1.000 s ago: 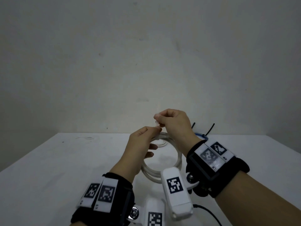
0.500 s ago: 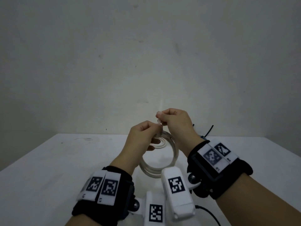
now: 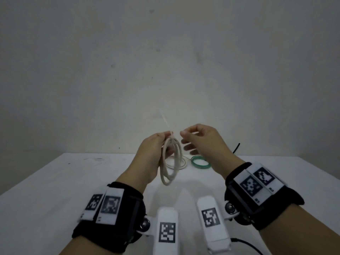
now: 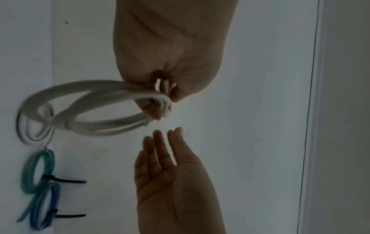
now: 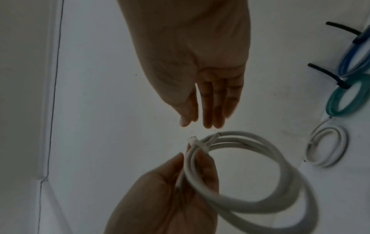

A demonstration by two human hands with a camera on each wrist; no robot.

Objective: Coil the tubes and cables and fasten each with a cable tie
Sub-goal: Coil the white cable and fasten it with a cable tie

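The right hand [image 3: 201, 142] has let go and moved a little way off to the side. Its fingers [image 5: 210, 101] are now out straight and hold nothing. A moment ago it was pinched tight right next to the left hand [image 3: 150, 155], up at the top of the white coil [image 3: 171, 161].

The left hand holds the white coil by itself now, fingers and thumb pinched on the top of the loops, up above the desk [image 3: 55, 181]. A thin white cable tie [image 3: 165, 120] sticks up from that spot, just above the left hand.

So the tie looks pulled tight, and this coil seems done. Past the hands, three more coils lie on the desk: a small white coil [image 5: 328, 145], a green coil [image 4: 38, 171] and a blue coil [image 4: 45, 205]. The green and blue ones have black ties.
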